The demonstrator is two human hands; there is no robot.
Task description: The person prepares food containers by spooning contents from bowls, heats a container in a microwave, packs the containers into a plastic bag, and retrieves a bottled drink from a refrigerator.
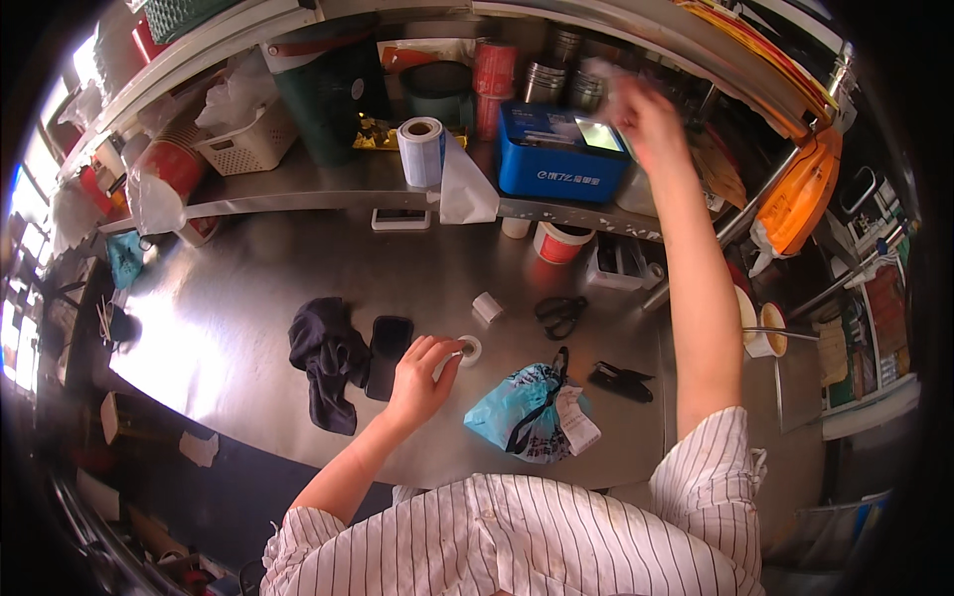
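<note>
My left hand (421, 376) is over the steel counter with thumb and fingertips pinched at a small roll of white tape (469, 350); whether it grips the roll or something small at its core, I cannot tell. My right hand (645, 119) is raised at the shelf, beside a blue receipt printer (563, 160); it is blurred, and something pale and thin shows at its fingers. A tied light-blue plastic bag (507, 410) with a receipt (577, 425) on it lies before me. Nearby are a black stapler (621, 381), black-handled scissors (559, 316) and a small white paper roll (487, 308).
A dark cloth (328, 357) and a smartphone (389, 354) lie left of my left hand. Along the shelf edge (298, 203) stand a label roll (422, 153), a white basket (250, 145) and metal canisters (544, 80). A red-and-white tub (563, 243) sits under it. An orange bag (801, 194) hangs at right.
</note>
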